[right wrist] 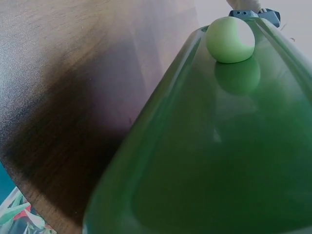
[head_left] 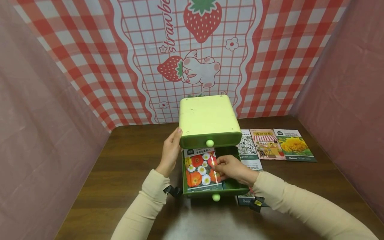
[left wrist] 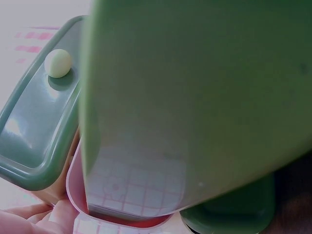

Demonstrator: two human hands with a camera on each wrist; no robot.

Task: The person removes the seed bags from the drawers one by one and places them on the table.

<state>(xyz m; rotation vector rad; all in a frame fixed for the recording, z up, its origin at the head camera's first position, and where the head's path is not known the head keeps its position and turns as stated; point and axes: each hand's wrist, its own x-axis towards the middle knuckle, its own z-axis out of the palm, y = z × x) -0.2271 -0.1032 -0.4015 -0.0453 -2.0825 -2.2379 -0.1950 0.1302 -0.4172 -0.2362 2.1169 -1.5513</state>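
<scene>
A small green two-drawer box [head_left: 208, 115] stands on the table, its lower drawer [head_left: 232, 192] pulled out and its upper drawer closed. Inside the lower drawer's left part lies a flower seed packet [head_left: 198, 170] with red, orange and white blooms. My right hand [head_left: 235, 170] reaches into that drawer and pinches the packet's right edge. Against the box's left side, near the upper front corner, rests my left hand [head_left: 171, 150] with extended fingers [left wrist: 61, 217]. The drawer's front panel [right wrist: 204, 156] and round knob [right wrist: 229, 39] fill much of the right wrist view, hiding the right hand.
Right of the box lie several more packets: a pink one with a shop picture [head_left: 267, 145], a yellow-flower one [head_left: 295, 145] and a white-flower one [head_left: 247, 145], with others partly under my right forearm. A checked strawberry cloth [head_left: 144, 66] hangs behind the table [head_left: 129, 176].
</scene>
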